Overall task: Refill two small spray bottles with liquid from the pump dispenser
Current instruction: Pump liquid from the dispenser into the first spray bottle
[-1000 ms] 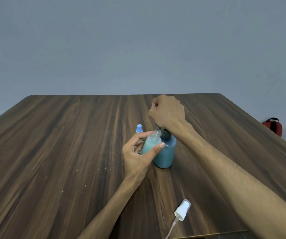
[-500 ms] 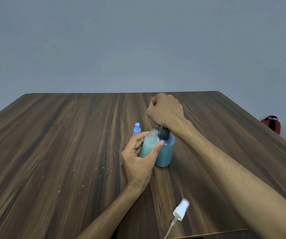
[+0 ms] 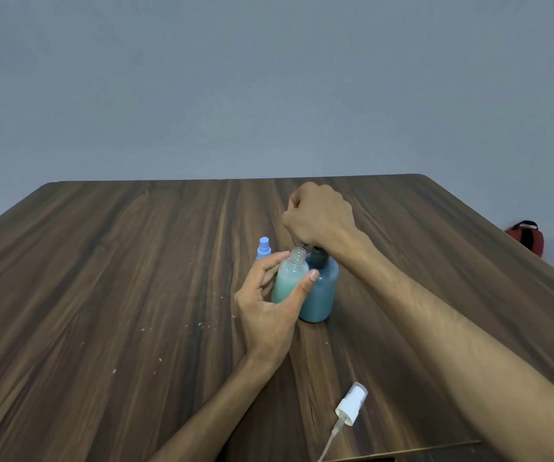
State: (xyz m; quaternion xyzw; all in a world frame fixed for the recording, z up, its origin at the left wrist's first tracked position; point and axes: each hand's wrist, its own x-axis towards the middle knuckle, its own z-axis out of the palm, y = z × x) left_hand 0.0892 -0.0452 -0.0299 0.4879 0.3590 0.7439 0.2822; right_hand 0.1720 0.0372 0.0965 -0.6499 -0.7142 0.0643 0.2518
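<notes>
My left hand (image 3: 269, 311) grips a small clear spray bottle (image 3: 289, 278), uncapped and partly filled with pale teal liquid, held against the blue pump dispenser (image 3: 322, 291). Over the dispenser's dark pump head (image 3: 317, 253), my right hand (image 3: 319, 218) is curled into a fist and covers the nozzle. A second small bottle with a blue spray cap (image 3: 264, 248) stands just behind my left hand, mostly hidden. The removed white spray cap with its dip tube (image 3: 350, 403) lies near the front edge.
The wooden table (image 3: 102, 295) carries small pale crumbs left of my left hand. A red object (image 3: 527, 236) sits on the floor past the table's right edge. A grey wall rises behind.
My right hand and the pump head sit slightly higher than a second ago. The left hand keeps the clear bottle by the dispenser.
</notes>
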